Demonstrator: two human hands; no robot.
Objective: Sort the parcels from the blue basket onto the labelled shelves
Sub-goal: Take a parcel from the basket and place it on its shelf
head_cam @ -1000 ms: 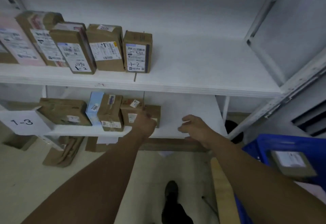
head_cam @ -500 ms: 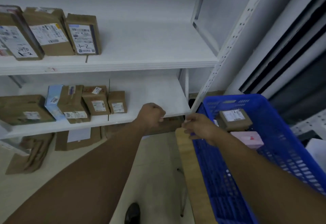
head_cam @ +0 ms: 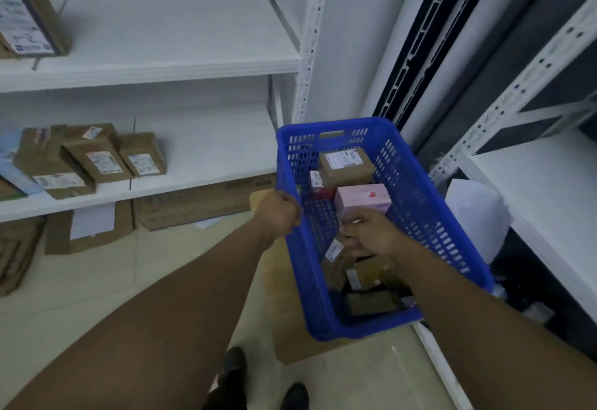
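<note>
The blue basket stands at centre right on a tan cardboard box. It holds a brown labelled parcel, a pink box and several small brown parcels lower down. My right hand is inside the basket, and its fingers curl down onto a small brown parcel with a white label. With its fingers curled into a fist, my left hand sits at the basket's left rim; a grip on the rim is not visible. A parcel marked 1-2 stands on the upper shelf.
Several brown parcels stand on the lower white shelf. Flattened cardboard boxes lie on the floor below. A second white rack rises on the right, with a white bag beside the basket. My shoes are on the tiled floor.
The view has swung right, from the shelves to the basket. My left hand left the lower-shelf parcel and closed into a fist by the rim. My right hand went down into the basket.
</note>
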